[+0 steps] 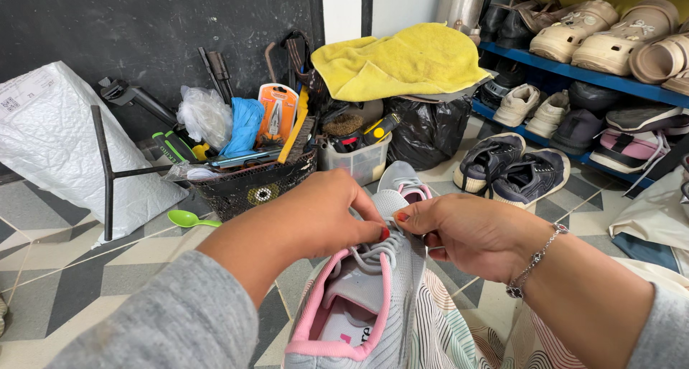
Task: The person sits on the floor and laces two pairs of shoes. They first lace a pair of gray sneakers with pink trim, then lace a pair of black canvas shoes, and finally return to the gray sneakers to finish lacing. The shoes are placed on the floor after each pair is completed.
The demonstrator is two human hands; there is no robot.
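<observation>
A grey knit sneaker [373,304] with pink lining rests on my lap, toe pointing away. My left hand [323,215] and my right hand [459,233] meet over its tongue, both pinching the grey lace [373,254] near the top eyelets. A bracelet hangs on my right wrist. The matching second sneaker [405,179] lies just beyond on the tiled floor, partly hidden by my hands.
A black mesh basket [251,186] full of tools stands ahead, with a clear plastic box [359,161] and a yellow towel [402,60] over a black bag. A blue shoe rack [596,75] fills the right. Dark sneakers [513,168] and a green spoon [188,219] lie on the floor.
</observation>
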